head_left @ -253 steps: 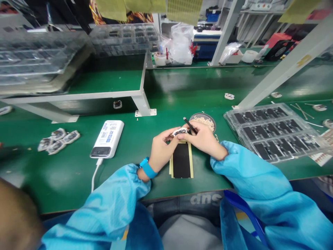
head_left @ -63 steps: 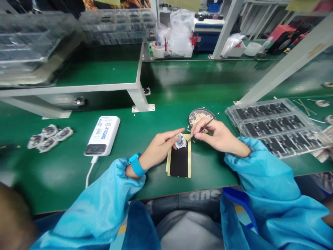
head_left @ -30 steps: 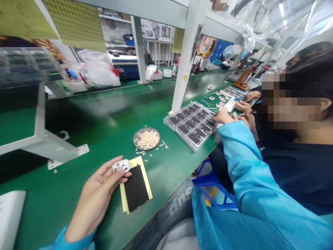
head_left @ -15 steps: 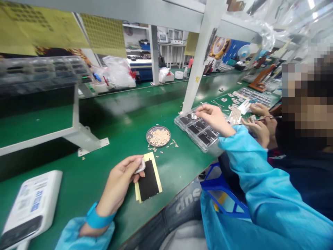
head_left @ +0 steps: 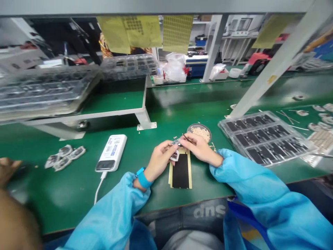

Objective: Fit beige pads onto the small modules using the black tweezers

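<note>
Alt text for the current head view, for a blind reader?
Left hand holds a small white-rimmed part over a yellow-edged black sheet; right hand grips a dark tool beside it. On the green bench, a white cabled device lies left, a clear tray right.

We look from one camera worn on the person's head, facing forward and down, with the legs [head_left: 179,215] at the bottom edge and the blue sleeves [head_left: 260,184] reaching in from the lower corners. We have the left hand [head_left: 159,160] and right hand [head_left: 200,148] near mid-view, over the green table [head_left: 208,180]. Farther off, our view runs on into the room, below a grey beam [head_left: 156,7] along the top.
</note>
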Action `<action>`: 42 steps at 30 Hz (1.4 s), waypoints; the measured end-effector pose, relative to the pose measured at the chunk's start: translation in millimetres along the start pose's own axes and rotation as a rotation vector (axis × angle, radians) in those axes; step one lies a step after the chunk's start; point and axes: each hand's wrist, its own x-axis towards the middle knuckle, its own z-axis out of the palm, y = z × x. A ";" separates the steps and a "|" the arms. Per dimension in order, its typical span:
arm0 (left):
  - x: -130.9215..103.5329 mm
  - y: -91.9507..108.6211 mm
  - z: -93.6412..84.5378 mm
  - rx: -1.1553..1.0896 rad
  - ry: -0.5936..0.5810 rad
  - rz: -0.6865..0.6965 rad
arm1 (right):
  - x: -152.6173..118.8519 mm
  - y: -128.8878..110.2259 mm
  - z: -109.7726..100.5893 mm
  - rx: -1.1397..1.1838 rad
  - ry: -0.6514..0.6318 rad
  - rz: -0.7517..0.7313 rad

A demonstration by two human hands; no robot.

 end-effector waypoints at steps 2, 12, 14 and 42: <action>1.2 -1.7 0.2 0.000 -0.003 -0.018 | -5.1 1.8 -3.9 -0.028 -0.003 0.012; 7.6 -2.9 -8.3 -0.114 0.049 0.047 | -14.7 -6.6 -10.3 0.011 -0.029 0.096; 7.3 -3.1 -9.7 -0.104 0.092 0.078 | -16.9 -3.4 -6.0 -0.015 -0.068 0.127; 2.0 -6.0 -3.5 0.119 0.059 0.272 | -14.0 -1.1 -2.9 -0.010 0.021 0.245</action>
